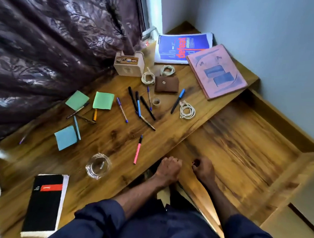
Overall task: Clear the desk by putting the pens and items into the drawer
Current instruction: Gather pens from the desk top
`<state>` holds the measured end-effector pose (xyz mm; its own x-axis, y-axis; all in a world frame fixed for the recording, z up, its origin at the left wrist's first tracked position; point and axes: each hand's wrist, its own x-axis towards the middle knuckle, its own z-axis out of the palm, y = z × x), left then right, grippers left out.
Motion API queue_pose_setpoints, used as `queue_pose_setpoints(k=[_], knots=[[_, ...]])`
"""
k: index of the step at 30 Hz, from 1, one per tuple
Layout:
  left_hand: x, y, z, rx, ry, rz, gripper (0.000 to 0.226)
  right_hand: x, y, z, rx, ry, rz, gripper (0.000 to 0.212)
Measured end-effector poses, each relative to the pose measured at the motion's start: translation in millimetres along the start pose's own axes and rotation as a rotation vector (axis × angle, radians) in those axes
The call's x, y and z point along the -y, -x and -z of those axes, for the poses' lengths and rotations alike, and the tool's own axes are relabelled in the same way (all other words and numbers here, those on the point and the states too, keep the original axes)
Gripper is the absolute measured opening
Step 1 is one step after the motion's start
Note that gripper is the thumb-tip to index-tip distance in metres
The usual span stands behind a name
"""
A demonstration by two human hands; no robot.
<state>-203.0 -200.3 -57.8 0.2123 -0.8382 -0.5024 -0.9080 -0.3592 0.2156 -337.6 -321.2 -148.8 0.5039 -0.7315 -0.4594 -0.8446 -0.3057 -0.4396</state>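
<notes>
Left hand (169, 167), right hand (202, 169) (curled) over drawer (242, 141).

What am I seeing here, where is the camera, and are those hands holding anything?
No machine: one camera worn on a person's head looks down at their two bare hands. The left hand and right hand sit side by side, fingers curled, where the wooden desk meets the open drawer; blur hides whether they grip anything. On the desk lie scattered pens, sticky notes, coiled cables, a brown wallet, a glass ashtray and a black notebook.
</notes>
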Motion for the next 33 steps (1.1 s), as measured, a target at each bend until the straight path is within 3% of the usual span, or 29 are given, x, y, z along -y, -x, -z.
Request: queue_pose_setpoints(k=[5, 17, 22, 24, 29, 33], knots=[[2, -10, -6, 0.093, 0.030, 0.043, 0.035, 10, -12, -18, 0.021, 0.003, 0.153, 0.006], [9, -22, -14, 0.006, 0.290, 0.222, 0.011, 13, -29, -36, 0.025, -0.017, 0.237, 0.008], [11, -20, -16, -0.005, 0.312, 0.192, 0.011, 10, -25, -31, 0.012, -0.104, 0.246, 0.036], [14, -18, -16, -0.025, 0.321, 0.161, 0.014, 11, -20, -27, -0.041, -0.144, 0.248, 0.042], [23, 5, -13, -0.151, 0.427, 0.079, 0.016, 35, 6, -3, -0.280, -0.279, 0.395, 0.020], [41, 41, -2, -0.318, 0.527, 0.108, 0.016, 84, 29, 9, -0.382, -0.314, 0.562, 0.020]])
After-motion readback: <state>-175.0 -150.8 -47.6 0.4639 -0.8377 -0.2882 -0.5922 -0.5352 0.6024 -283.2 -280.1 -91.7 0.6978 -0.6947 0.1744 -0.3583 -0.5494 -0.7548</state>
